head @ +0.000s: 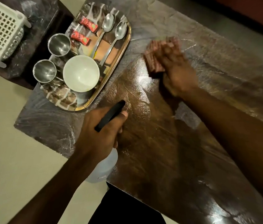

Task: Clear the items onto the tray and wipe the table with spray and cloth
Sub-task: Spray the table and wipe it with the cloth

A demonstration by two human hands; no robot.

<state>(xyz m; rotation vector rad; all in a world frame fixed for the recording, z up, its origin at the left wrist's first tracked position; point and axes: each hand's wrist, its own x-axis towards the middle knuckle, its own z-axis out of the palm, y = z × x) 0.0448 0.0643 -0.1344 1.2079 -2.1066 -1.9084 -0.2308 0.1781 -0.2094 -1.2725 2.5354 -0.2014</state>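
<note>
White perforated basket [0,31], pale floor [14,159]

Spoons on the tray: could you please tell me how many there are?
2. Both lie side by side on the tray's far right part: one spoon nearer the red sachets, the other spoon beside the rim. None seems hidden.
</note>
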